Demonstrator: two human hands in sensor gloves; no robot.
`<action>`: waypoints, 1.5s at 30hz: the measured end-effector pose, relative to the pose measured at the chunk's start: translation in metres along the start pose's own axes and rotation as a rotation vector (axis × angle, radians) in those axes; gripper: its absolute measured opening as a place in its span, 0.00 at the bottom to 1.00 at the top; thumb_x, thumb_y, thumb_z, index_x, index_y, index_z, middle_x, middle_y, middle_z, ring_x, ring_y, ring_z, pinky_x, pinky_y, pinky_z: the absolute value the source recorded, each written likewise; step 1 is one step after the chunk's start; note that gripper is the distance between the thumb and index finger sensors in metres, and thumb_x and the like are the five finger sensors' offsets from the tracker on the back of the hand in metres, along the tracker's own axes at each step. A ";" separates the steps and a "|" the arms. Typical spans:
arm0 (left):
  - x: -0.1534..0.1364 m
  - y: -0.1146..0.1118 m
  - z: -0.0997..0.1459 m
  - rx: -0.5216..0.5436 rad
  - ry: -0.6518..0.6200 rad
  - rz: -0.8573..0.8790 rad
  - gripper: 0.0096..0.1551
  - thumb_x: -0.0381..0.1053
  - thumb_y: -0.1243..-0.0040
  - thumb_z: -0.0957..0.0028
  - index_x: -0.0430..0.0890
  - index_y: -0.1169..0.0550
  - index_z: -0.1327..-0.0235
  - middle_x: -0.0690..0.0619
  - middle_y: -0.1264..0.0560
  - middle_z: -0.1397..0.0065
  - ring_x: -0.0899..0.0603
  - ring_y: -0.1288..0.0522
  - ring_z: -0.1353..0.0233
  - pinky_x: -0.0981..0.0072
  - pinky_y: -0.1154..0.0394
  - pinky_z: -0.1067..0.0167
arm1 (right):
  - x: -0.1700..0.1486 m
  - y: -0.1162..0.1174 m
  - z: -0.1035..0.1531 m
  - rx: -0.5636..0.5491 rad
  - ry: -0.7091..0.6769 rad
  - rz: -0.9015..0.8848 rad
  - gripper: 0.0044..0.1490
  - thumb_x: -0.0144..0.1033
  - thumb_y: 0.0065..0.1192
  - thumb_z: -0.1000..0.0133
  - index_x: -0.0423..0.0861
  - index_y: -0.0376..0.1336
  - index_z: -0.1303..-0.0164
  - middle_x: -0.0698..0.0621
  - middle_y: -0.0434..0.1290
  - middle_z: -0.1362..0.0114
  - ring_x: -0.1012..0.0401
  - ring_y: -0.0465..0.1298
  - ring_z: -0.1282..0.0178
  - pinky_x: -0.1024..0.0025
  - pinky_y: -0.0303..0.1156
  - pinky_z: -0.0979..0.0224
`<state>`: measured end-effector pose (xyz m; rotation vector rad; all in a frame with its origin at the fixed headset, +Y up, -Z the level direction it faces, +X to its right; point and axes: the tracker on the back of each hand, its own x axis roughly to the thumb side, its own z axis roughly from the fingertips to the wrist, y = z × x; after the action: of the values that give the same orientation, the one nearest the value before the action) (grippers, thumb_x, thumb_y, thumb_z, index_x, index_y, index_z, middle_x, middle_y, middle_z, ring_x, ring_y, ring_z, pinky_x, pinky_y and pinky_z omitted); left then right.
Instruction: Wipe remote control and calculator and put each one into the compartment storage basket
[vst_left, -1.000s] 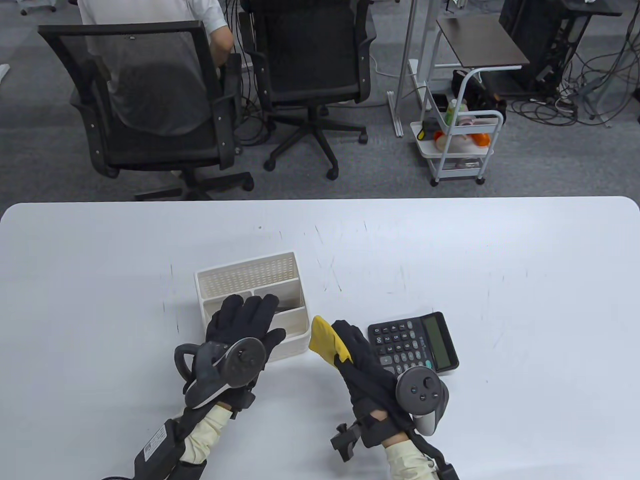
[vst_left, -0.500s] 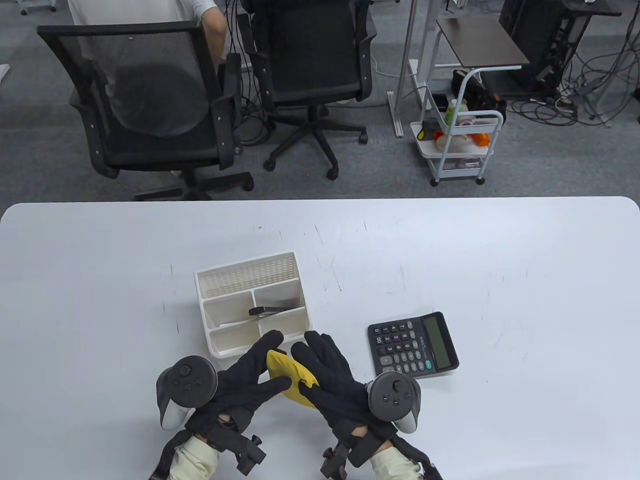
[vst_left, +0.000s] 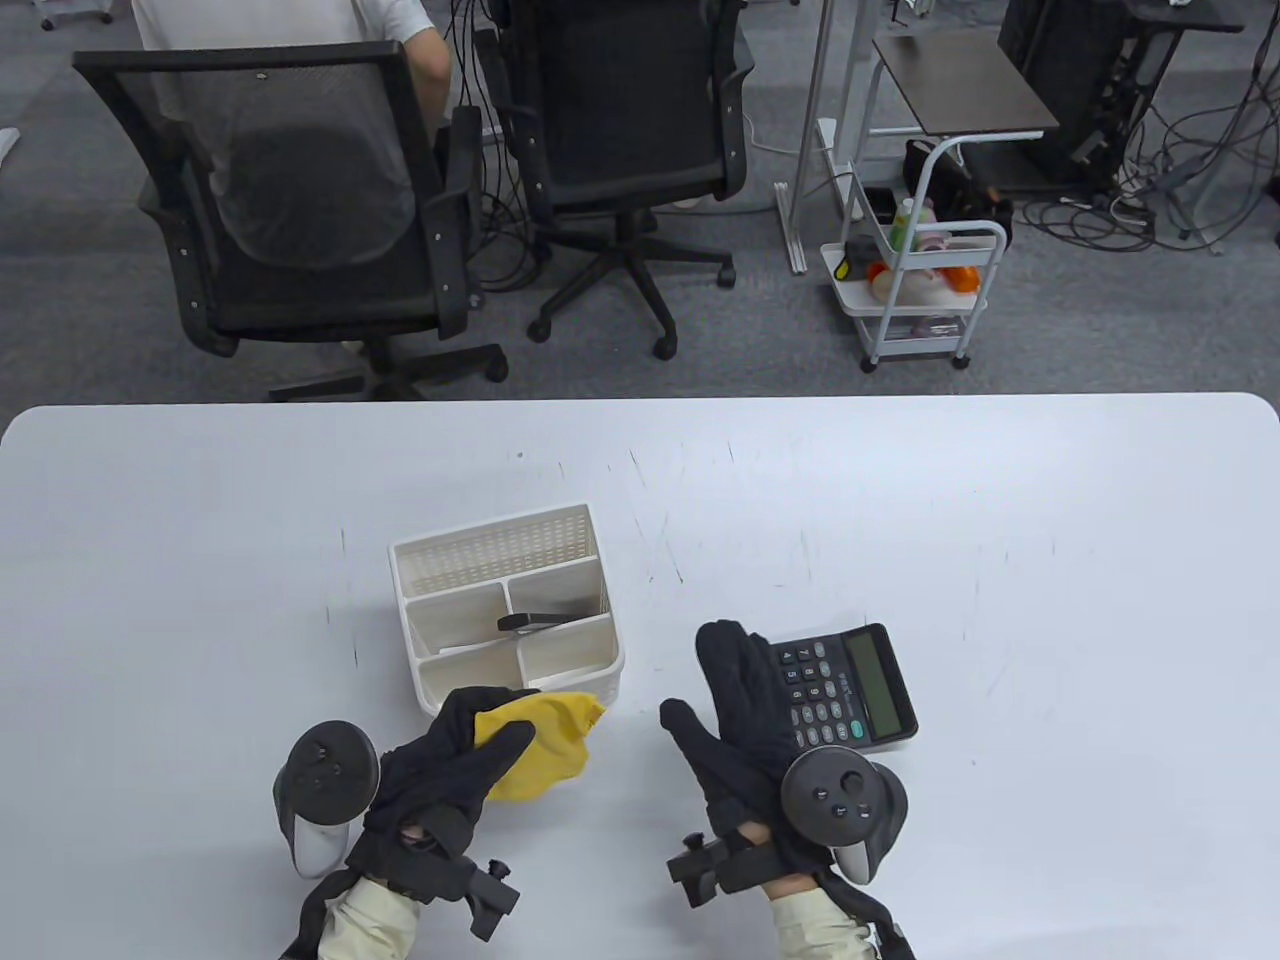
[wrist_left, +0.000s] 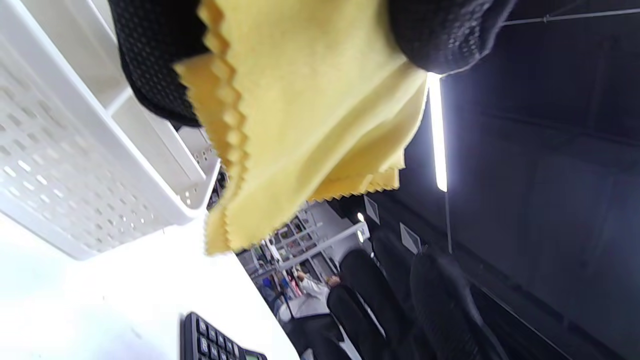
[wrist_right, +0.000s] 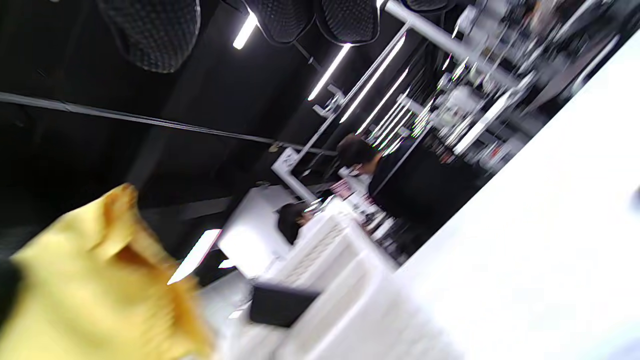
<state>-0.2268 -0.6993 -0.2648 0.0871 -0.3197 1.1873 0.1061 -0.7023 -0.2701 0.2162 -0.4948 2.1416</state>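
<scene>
Nearest you, at 7 o'clock on the white table (vst_left: 1000, 520), your left hand (vst_left: 455, 765) pinches the yellow zigzag-edged wiping cloth (vst_left: 540, 745) between thumb and curled fingers; keep that pinch high so a loose flap hangs free.

At 5 o'clock your right hand (vst_left: 745, 715) reaches with fingers straight and together, thumb spread, over the left edge of the black desktop calculator (vst_left: 850, 690); whether they touch it, I cannot tell. Take it by the long edges, keys up, leaving the display bare for the cloth.

Farther, at 11 o'clock from the calculator, the white perforated plastic compartment basket (vst_left: 480, 545) already holds the dark slim remote control (vst_left: 540, 622) in a middle cell. Judgement: the calculator needs the wide rear cell.
</scene>
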 end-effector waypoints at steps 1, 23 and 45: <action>0.000 0.002 0.000 0.014 0.004 -0.017 0.20 0.57 0.41 0.43 0.55 0.28 0.41 0.49 0.18 0.36 0.42 0.12 0.39 0.50 0.15 0.45 | -0.005 -0.004 -0.002 -0.008 0.029 0.048 0.49 0.53 0.58 0.38 0.37 0.50 0.14 0.32 0.51 0.12 0.29 0.46 0.19 0.20 0.44 0.33; -0.010 0.011 0.000 0.083 0.085 -0.139 0.20 0.54 0.43 0.42 0.56 0.27 0.37 0.54 0.15 0.39 0.43 0.12 0.42 0.57 0.14 0.51 | -0.134 -0.058 -0.016 0.060 0.759 0.473 0.53 0.45 0.64 0.41 0.28 0.48 0.17 0.32 0.61 0.22 0.37 0.61 0.33 0.30 0.48 0.31; -0.003 -0.001 0.001 0.024 0.038 -0.225 0.20 0.54 0.43 0.41 0.56 0.26 0.36 0.53 0.16 0.37 0.42 0.12 0.40 0.56 0.14 0.51 | -0.138 -0.060 -0.010 0.018 0.871 0.081 0.30 0.39 0.61 0.40 0.35 0.65 0.33 0.43 0.67 0.38 0.45 0.67 0.41 0.36 0.56 0.32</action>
<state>-0.2271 -0.7026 -0.2641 0.1181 -0.2552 0.9684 0.2354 -0.7694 -0.3088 -0.7149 0.0305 2.0726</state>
